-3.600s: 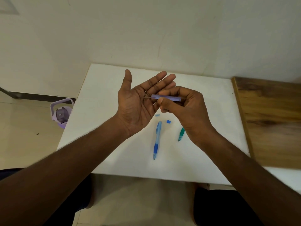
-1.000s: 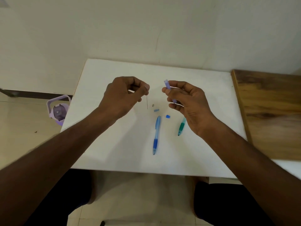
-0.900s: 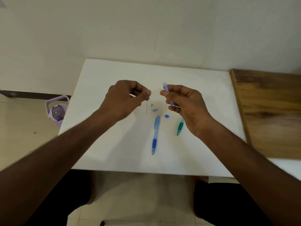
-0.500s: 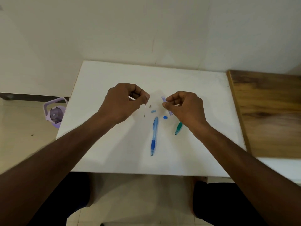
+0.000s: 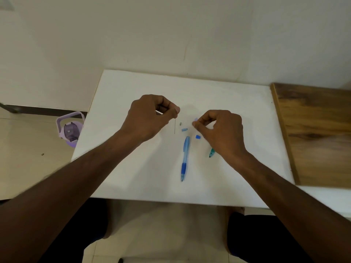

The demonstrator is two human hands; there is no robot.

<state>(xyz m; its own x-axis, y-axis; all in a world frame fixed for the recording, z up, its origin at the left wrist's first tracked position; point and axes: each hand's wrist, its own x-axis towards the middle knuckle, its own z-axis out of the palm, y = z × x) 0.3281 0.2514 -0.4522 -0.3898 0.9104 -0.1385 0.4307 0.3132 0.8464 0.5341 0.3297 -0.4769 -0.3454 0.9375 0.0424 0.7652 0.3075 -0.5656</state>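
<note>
Changed since a second ago: my right hand (image 5: 220,130) has sunk from mid-air to just above the white table (image 5: 133,168), and the lilac tube (image 5: 195,121) shows only its tip. Unchanged: my left hand (image 5: 152,118), knuckles up, thumb and forefinger pinching a thin dark lead (image 5: 174,126) that hangs straight down. Right fingers curled, pinching the tube. Between the hands lie a grey bit (image 5: 180,123), a pale blue sleeve (image 5: 184,129), a blue cap (image 5: 198,137) and a translucent blue pen (image 5: 185,158); a green pen part (image 5: 211,153) lies under my right wrist
</note>
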